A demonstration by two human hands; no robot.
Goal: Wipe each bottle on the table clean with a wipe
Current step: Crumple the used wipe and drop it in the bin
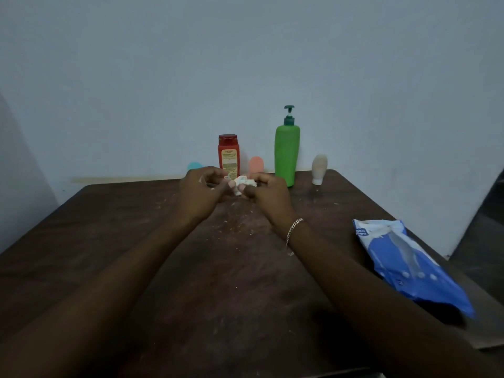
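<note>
Plain pale blue-grey wall [245, 50], unbroken across the whole background, with a soft shadow falling on its lower left part. In front of it stands a dark brown wooden surface [122, 255] with rounded far corners, its top scuffed and dotted with pale specks. A thin yellowish strip [122, 179] runs along its far left edge. A dim dark area [488, 219] lies beyond the right edge. Lighting is low and even.

Likely a home room: plain wall [245, 64], scuffed wood table [109, 241], toiletries at the back, red bottle [228, 156], green pump bottle [287, 156], wipes pack [409, 263].
</note>
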